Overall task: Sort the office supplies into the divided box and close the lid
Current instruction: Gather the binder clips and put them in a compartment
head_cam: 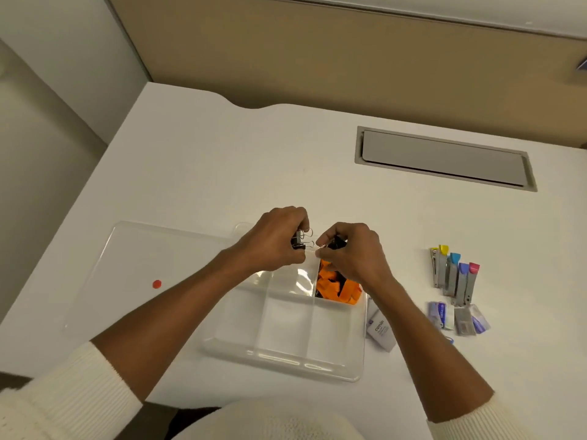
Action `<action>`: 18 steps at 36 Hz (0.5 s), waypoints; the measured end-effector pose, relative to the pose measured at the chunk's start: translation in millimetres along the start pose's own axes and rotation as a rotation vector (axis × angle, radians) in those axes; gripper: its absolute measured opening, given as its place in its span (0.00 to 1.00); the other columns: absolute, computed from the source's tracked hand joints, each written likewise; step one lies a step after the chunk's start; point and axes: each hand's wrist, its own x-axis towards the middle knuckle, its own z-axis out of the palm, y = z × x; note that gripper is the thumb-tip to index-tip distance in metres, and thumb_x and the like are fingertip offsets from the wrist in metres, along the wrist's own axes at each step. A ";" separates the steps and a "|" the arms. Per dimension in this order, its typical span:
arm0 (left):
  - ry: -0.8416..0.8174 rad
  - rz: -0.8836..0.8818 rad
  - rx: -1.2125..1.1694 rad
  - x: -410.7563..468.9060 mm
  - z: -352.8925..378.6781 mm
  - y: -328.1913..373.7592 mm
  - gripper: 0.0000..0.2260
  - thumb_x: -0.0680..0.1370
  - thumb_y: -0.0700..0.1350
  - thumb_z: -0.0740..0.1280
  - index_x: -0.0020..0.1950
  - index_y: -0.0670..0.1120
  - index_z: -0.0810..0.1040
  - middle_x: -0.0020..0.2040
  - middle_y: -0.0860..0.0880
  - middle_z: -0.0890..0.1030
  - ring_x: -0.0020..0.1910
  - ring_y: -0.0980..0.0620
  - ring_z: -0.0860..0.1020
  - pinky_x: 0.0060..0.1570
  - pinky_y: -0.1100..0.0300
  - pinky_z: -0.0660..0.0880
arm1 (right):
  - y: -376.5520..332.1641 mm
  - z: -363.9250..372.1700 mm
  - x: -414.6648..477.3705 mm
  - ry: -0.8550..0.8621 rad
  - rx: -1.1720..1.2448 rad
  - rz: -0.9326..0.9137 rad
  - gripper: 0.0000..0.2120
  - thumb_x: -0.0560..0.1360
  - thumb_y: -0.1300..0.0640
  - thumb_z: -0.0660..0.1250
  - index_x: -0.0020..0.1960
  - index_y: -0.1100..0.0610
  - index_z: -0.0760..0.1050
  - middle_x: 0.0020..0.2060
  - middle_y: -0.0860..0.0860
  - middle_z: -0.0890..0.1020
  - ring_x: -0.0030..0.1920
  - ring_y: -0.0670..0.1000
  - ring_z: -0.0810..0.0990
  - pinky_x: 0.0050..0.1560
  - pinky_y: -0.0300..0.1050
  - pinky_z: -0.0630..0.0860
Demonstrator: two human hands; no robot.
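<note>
The hands cover the far side of the clear divided box point(286, 354), so the spaces under them are hard to see; the left hand point(273, 241) is closed on black binder clips point(298, 241) with their wire loops poking toward the other hand; the right hand point(352, 252) pinches another black clip point(337, 242), mostly hidden by its fingers. Both hands are over the far edge of the box; its far right space holds orange and black clips point(340, 289); the near spaces look empty. The box's long side runs left to right. The clear lid point(133, 274) lies flat just left of the box, with a red dot point(157, 284) on it. Right of the box, small staplers point(454, 274) lie side by side, coloured ends pointing away; staple packs point(457, 319) sit nearer, blurry.
</note>
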 end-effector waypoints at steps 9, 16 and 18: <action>-0.083 -0.092 0.123 -26.8 34.1 -13.9 0.18 0.70 0.42 0.75 0.57 0.44 0.74 0.53 0.46 0.78 0.49 0.46 0.75 0.44 0.55 0.69 | -10.6 60.6 -13.3 -0.008 -0.220 0.017 0.11 0.70 0.58 0.75 0.52 0.55 0.81 0.45 0.52 0.87 0.48 0.55 0.86 0.52 0.51 0.81; -0.163 -0.128 0.219 -28.4 45.8 -4.6 0.12 0.72 0.42 0.74 0.52 0.45 0.75 0.51 0.45 0.80 0.50 0.43 0.81 0.43 0.50 0.77 | -14.0 68.0 -22.2 -0.004 -0.285 -0.023 0.19 0.74 0.60 0.74 0.63 0.57 0.76 0.53 0.54 0.86 0.53 0.55 0.84 0.55 0.51 0.81; -0.152 -0.141 0.222 -27.9 47.1 -2.6 0.15 0.72 0.42 0.74 0.56 0.44 0.74 0.52 0.45 0.79 0.51 0.42 0.80 0.42 0.52 0.75 | -13.6 66.9 -24.0 -0.007 -0.288 -0.020 0.21 0.75 0.60 0.73 0.67 0.58 0.74 0.56 0.55 0.85 0.54 0.56 0.84 0.55 0.49 0.80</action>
